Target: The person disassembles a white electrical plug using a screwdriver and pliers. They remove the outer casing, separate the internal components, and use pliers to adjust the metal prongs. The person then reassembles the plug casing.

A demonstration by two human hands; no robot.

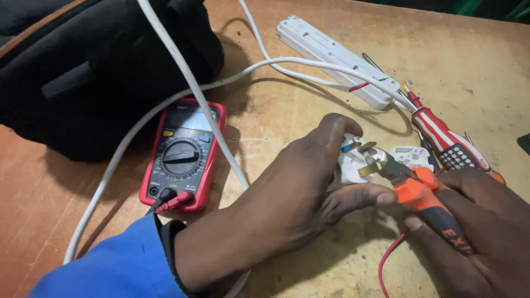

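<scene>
Left hand (287,204) clasps white plastic plug (353,163), brass pins exposed; right hand (480,232) closed around orange-handled pliers (411,185), steel tips on pin; one red multimeter (182,154) on scuffed wooden tabletop (475,66)

A worn wooden tabletop (475,66) is carrying a red multimeter (182,154), a white power strip (337,58), a white cable (138,124), a red-and-white striped screwdriver (444,135) and a black bag (94,66).
</scene>
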